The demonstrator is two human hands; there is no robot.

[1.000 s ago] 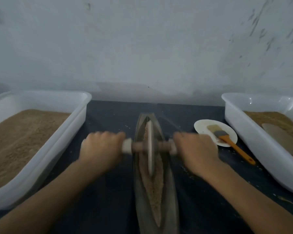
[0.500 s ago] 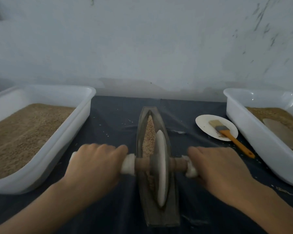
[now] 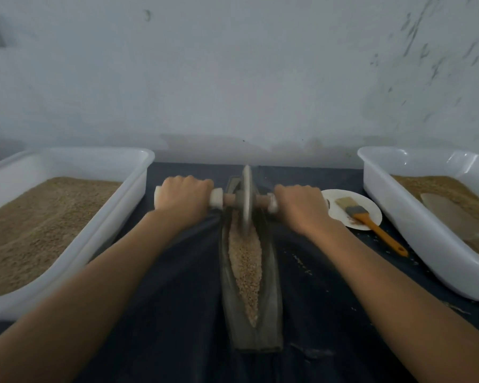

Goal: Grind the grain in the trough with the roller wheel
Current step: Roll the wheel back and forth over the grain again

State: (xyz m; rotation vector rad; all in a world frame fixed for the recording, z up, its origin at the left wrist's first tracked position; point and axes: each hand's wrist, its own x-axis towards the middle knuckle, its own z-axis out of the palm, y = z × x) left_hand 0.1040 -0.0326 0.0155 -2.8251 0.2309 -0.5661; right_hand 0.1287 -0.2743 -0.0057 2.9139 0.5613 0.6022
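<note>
Now roller wheel (image 3: 246,200) at trough (image 3: 271,286) far end, both hands' fingers clamped on axle.

A small grain-processing workshop is suggested. A boat-shaped trough (image 3: 249,313) of grain is set on a dark-covered table (image 3: 315,299) against a stained, bare wall (image 3: 233,78). White tubs (image 3: 116,205) of ground meal are placed on either side of the trough.

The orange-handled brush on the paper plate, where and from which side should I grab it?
Take the brush by its orange handle, coming from the near right. The handle juts off the paper plate toward you, lying free on the table, while the bristles rest on the plate.
</note>
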